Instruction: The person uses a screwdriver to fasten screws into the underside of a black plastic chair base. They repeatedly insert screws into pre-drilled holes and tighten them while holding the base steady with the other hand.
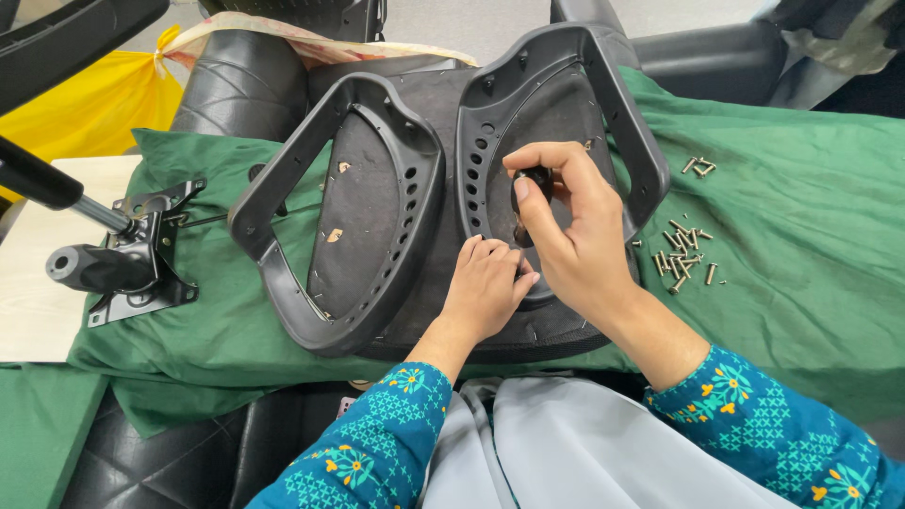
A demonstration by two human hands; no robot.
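Head view, looking down on an upturned chair seat (377, 203) that lies on a green cloth (782, 283) spread over the surface. Two black plastic armrest frames rest on the seat's dark underside: the left armrest frame (283, 188) lies free, and the right armrest frame (622, 123) is under both hands.

The right hand (575, 236) is curled closed around the black handle of a screwdriver (530, 188), thumb and fingers (542, 154) wrapped over its top. The tool stands nearly upright, its tip pointing down at the lower curve of the right armrest frame; the tip itself is hidden behind the hands.

The left hand (485, 287) is bent closed just below and touching the right, its fingertips pressed to the frame beside the tool's lower end. Whether it pinches a screw cannot be told.

A scatter of loose screws (681, 256) lies on the cloth to the right, near the right wrist. A black metal tilt mechanism (141, 254) sits well apart at the left edge.
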